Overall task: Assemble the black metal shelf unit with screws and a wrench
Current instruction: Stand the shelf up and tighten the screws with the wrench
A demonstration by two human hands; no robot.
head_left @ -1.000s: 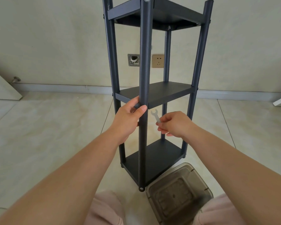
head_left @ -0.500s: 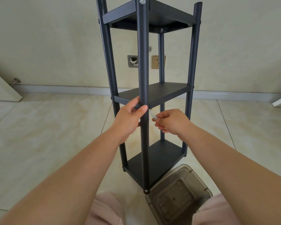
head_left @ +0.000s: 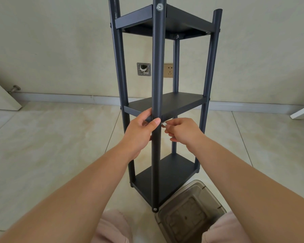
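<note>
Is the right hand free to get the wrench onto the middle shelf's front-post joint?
Probably yes. The right hand holds the wrench just right of the front post, nothing between. The left hand grips the post beside the joint, leaving little room.

The shelf unit (head_left: pixel 167 104) is showing matte black throughout, with a silver screw (head_left: pixel 159 7) gleaming well above the fingers (head_left: pixel 147 114). A silvery wrench (head_left: pixel 164 124) is glinting between the right hand's fingertips. Below, a translucent smoky-brown bin (head_left: pixel 189 213) is resting on cream marbled floor (head_left: pixel 51 146).
</note>
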